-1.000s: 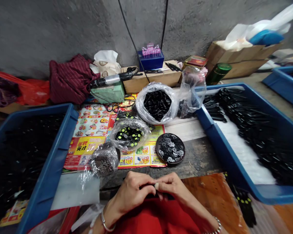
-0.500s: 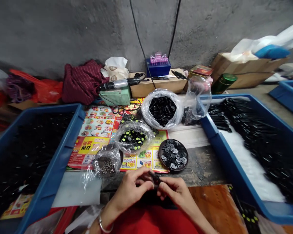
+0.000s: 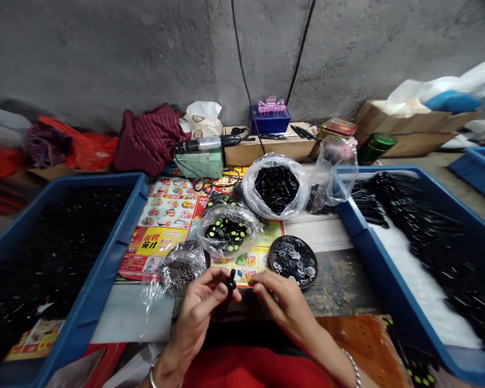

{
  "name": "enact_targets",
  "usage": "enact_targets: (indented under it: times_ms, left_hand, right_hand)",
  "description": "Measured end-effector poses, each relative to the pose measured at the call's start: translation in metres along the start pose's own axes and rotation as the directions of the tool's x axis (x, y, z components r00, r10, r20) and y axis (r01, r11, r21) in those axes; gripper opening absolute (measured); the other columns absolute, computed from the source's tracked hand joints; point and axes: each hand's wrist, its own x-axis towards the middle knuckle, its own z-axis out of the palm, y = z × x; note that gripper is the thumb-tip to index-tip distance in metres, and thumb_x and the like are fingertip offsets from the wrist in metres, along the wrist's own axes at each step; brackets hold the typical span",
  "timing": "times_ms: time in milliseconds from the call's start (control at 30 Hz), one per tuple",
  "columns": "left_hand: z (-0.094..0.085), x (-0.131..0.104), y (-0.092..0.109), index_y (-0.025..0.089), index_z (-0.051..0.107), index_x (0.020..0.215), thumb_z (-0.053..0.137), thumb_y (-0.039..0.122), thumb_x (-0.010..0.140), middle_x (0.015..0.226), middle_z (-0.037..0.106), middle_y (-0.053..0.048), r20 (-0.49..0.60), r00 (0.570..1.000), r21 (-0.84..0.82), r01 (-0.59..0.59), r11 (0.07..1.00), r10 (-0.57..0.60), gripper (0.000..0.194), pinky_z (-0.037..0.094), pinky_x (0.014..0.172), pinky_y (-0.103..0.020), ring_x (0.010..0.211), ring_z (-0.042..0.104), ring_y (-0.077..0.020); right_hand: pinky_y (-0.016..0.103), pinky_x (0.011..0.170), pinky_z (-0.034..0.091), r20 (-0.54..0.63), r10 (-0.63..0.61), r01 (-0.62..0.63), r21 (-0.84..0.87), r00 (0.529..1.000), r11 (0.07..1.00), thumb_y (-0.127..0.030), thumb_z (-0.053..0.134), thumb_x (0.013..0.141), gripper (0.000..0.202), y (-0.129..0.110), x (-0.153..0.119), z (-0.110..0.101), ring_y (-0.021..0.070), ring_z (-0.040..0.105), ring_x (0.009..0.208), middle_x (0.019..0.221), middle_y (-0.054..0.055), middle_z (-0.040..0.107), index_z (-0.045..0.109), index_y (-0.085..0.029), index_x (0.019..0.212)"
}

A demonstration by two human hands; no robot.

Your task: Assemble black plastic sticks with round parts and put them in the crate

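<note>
My left hand (image 3: 204, 302) is closed around a small black plastic part (image 3: 230, 280), whose narrow end points up between the thumb and forefinger. Just to its right is my right hand (image 3: 281, 302), apart from the part, its thumb and fingertips drawn together; anything between them is too small to make out. Beyond the right hand lies a round dark dish (image 3: 293, 261) of flat grey and black pieces. A clear bag of small metal screws (image 3: 183, 276) is close to the left hand. Behind it, another bag holds black pieces with yellow-green dots (image 3: 226, 234).
A larger plastic bag of black oval pieces (image 3: 277, 188) stands farther back. Blue trays of black parts flank me, left (image 3: 87, 302) and right (image 3: 382, 258). An electric screwdriver (image 3: 206, 143) rests on a green box (image 3: 200, 163). Two cables (image 3: 246, 75) hang before the wall.
My hands have moved apart. The left one has gone left and lifted slightly with the black part, now upright in its fingers; the right one has let go of it. The view has shifted slightly.
</note>
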Motion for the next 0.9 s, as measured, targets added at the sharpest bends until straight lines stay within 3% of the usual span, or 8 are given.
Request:
enact_targets:
  times_ms: [133,300,500,633,900]
  left_hand:
    - [-0.005,-0.002,0.002,0.017,0.065,0.092,0.073,0.036,0.077,0.063,0.063,0.003,-0.068,0.998,0.09,-0.008,0.996,0.014,0.026,0.043,0.056,-0.017,0.054,0.057,-0.0082]
    - [-0.011,-0.004,-0.002,0.018,0.061,0.087,0.07,0.037,0.079,0.063,0.061,0.004,-0.111,0.993,0.204,-0.005,0.979,0.029,0.022,0.038,0.047,-0.015,0.049,0.052,-0.0067]
    - [-0.018,-0.002,-0.008,0.018,0.062,0.088,0.065,0.032,0.081,0.07,0.063,0.0,-0.068,0.988,0.384,-0.103,0.918,0.139,0.016,0.045,0.05,-0.017,0.059,0.06,-0.012]
    - [-0.016,-0.002,-0.01,0.02,0.064,0.099,0.066,0.018,0.076,0.091,0.068,-0.003,-0.011,0.967,0.563,-0.205,0.801,0.255,0.023,0.054,0.073,-0.024,0.081,0.066,-0.0169]
    - [-0.014,-0.002,-0.016,0.023,0.068,0.104,0.06,0.014,0.083,0.101,0.071,-0.006,0.128,0.916,0.721,-0.349,0.599,0.38,0.024,0.054,0.082,-0.026,0.094,0.067,-0.0199]
  right_hand:
    - [0.026,0.072,0.047,0.085,-0.114,0.139,-0.423,0.99,0.895,-0.007,0.044,0.093,0.025,0.0,0.059,-0.001,0.0195,0.064,0.083,0.095,0.009,0.07,0.065,-0.015,0.105]
    - [0.03,0.072,0.046,0.164,-0.134,0.201,-0.52,0.977,0.83,-0.002,0.051,0.089,0.026,0.012,0.112,0.018,0.0235,0.059,0.089,0.098,0.011,0.069,0.067,-0.015,0.104]
    - [0.03,0.072,0.045,0.202,-0.121,0.214,-0.543,0.972,0.812,-0.007,0.054,0.09,0.022,0.027,0.114,0.026,0.0227,0.057,0.089,0.097,0.009,0.068,0.07,-0.016,0.102]
    - [0.029,0.073,0.045,0.2,-0.113,0.207,-0.547,0.973,0.811,-0.008,0.056,0.09,0.022,0.027,0.114,0.024,0.0218,0.058,0.089,0.097,0.009,0.068,0.069,-0.017,0.105]
    - [0.029,0.074,0.045,0.196,-0.113,0.204,-0.543,0.974,0.815,-0.008,0.054,0.09,0.024,0.03,0.116,0.025,0.0215,0.058,0.089,0.096,0.009,0.068,0.069,-0.018,0.107]
